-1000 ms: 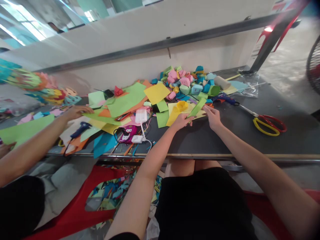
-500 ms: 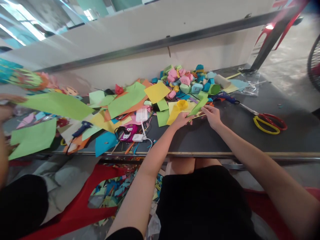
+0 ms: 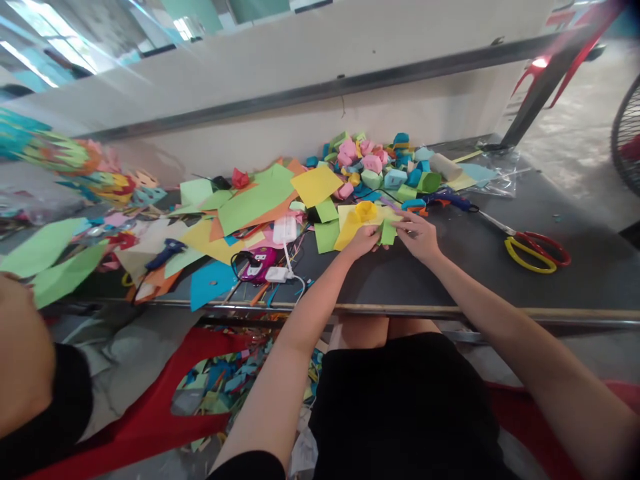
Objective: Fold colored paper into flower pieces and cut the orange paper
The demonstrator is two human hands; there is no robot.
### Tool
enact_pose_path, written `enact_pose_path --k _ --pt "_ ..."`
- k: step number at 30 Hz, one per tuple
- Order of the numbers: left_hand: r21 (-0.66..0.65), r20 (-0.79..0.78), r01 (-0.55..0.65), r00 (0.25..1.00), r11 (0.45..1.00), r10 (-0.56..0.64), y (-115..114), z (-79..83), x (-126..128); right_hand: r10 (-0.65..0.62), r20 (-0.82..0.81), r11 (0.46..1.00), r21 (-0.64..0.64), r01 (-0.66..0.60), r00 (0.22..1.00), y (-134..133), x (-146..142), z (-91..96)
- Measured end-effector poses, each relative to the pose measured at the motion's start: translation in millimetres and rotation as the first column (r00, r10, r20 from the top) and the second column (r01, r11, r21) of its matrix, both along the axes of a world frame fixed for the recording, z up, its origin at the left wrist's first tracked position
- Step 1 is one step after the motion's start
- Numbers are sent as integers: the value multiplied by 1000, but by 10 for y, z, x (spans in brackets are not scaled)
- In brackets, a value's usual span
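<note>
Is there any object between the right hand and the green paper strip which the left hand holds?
Nothing visible. The right hand is at the edge of the green paper strip in the left hand; the yellow ring sits behind.

A long dark-grey table (image 3: pixel 500 287) with a pale strip along its front edge runs across the room. Behind it stands a whitish panel (image 3: pixel 425 40), crossed by a grey metal rail (image 3: pixel 280 98) that meets a slanting post (image 3: pixel 535 100) at the right. Daylight glares through a window (image 3: pixel 37 20), upper left. A red chair (image 3: pixel 140 423) sits below the table; pale, shiny floor (image 3: pixel 583 127) shows beyond the post.
</note>
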State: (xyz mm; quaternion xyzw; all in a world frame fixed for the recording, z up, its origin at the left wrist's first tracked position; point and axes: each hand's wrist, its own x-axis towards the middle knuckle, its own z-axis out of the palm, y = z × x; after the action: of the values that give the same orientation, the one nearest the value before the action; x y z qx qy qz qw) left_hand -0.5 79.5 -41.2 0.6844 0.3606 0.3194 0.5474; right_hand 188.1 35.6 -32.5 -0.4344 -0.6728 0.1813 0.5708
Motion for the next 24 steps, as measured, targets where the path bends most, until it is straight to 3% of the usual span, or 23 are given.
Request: enact_pose_path --k 8,13,16,19,24 --pt "-21 23 -43 999 999 43 -25 46 -13 -8 85 1000 -17 10 996 -12 -4 -14" --pt "4 35 47 998 999 -47 -5 23 -10 -21 224 997 80 3 974 30 7 -71" --pt "35 43 84 995 996 -85 17 4 -4 -80 194 995 75 66 978 33 8 -78" --pt "37 32 72 997 997 -73 33 -14 -11 -88 90 996 -21 90 992 42 16 -77" --pt "98 -44 46 998 994 -42 45 -52 -14 42 -86 963 -261 -63 995 138 38 -125"
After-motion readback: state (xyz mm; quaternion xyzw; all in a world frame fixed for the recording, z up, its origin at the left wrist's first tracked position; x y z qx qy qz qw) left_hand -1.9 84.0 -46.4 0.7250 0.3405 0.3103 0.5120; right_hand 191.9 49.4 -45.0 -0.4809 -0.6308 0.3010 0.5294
